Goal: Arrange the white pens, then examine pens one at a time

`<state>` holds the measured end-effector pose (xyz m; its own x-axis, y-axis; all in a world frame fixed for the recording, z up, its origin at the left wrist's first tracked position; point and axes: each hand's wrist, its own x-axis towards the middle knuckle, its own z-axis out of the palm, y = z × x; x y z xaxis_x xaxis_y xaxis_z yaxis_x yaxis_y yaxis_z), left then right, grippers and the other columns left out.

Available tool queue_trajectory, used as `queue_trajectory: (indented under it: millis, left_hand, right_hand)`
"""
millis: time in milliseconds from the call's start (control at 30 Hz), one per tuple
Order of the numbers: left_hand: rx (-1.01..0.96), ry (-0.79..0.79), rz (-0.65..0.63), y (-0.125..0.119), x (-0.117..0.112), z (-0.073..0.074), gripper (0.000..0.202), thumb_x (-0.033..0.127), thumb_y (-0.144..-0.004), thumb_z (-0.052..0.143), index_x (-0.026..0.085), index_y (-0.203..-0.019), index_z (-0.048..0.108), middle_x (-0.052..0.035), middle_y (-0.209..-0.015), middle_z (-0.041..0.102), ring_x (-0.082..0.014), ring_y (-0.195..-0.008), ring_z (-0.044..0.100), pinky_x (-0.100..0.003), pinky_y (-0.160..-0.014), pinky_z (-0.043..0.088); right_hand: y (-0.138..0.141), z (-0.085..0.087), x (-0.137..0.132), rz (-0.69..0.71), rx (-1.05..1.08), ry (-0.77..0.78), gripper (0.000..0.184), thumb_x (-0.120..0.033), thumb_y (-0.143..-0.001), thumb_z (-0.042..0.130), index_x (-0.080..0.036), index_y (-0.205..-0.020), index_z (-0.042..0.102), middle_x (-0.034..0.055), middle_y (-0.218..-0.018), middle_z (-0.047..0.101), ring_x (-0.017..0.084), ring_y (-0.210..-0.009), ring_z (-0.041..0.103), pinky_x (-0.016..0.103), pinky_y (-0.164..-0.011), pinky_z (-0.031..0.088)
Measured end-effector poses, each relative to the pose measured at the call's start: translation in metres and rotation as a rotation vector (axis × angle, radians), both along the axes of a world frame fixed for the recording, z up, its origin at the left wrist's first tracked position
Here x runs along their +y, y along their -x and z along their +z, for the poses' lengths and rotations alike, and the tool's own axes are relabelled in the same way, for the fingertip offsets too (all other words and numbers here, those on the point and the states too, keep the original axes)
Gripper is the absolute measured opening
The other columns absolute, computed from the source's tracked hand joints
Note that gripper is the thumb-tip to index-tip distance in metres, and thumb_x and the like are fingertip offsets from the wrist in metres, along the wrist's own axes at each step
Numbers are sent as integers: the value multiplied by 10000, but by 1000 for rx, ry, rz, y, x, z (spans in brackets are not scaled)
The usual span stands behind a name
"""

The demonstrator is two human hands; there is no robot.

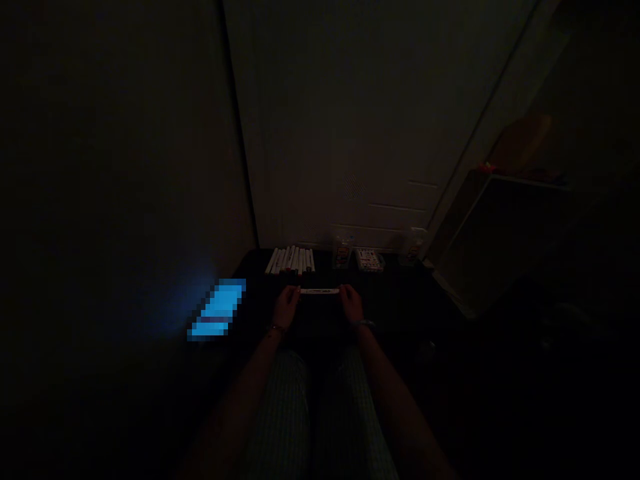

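Two sets of fingertips close on the ends of one white marker (320, 291), which lies level and crosswise between them. The left hand (286, 305) pinches its left end and the right hand (351, 303) its right end, though the light is too dim to tell which fingers do the gripping or whether the rest are curled or spread. The marker hangs just above the dark surface (400, 300), near the middle of it and a little nearer the far edge than the person's knees. Each wrist wears a thin band (365, 324), and the forearms run back on either side of the legs (310, 413), which are stretched forward in pale trousers. Beyond the hands, along the far edge of the surface, a row of white markers (293, 260) lies side by side, their ends pointing at the wall (350, 133). Right of that row, also at the far edge, stand a small clear cup (343, 253), a low printed box (369, 259) and another small container (414, 250) near the far right corner; their contents are too dark to read. Off the left edge, close beside the left hand, a glowing blue screen (219, 310) lies tilted. Well apart on the right stands a dark shelf unit (495, 233) with dim things on top.
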<state>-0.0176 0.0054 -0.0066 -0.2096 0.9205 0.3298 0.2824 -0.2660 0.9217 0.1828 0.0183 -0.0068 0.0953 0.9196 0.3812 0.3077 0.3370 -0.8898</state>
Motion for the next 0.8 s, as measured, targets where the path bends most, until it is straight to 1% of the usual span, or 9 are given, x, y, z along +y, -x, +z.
queue_trajectory:
  millis: [67,167,533,800]
  left_hand:
    - [8,0,-4,0,0,-1,301,478,-762,455,197,-830,539,22,-646,543,-112,-620,500,-223,-602,388]
    - [6,5,-8,1,0,-1,306,475,-763,454,191,-838,542,18,-651,551,-114,-616,504,-227,-599,392]
    - [-48,12,-30,1,2,-2,321,478,-746,471,187,-862,541,5,-689,578,-123,-659,532,-235,-628,410]
    - [-124,22,-28,1,6,-6,374,494,-708,508,170,-894,541,0,-695,587,-110,-622,525,-227,-595,405]
  right_hand:
    - [0,-1,1,6,5,-10,359,-463,-817,365,-191,-834,600,0,-729,604,136,-681,531,216,-623,389]
    - [-1,-2,2,6,9,-22,348,-445,-818,367,-191,-842,603,4,-773,616,143,-729,545,220,-658,394]
    - [0,-2,0,21,23,-37,312,-420,-823,373,-197,-870,585,7,-808,611,147,-761,549,229,-684,401]
    - [0,0,0,49,79,-46,303,-411,-811,406,-199,-943,578,13,-834,603,149,-770,544,238,-696,408]
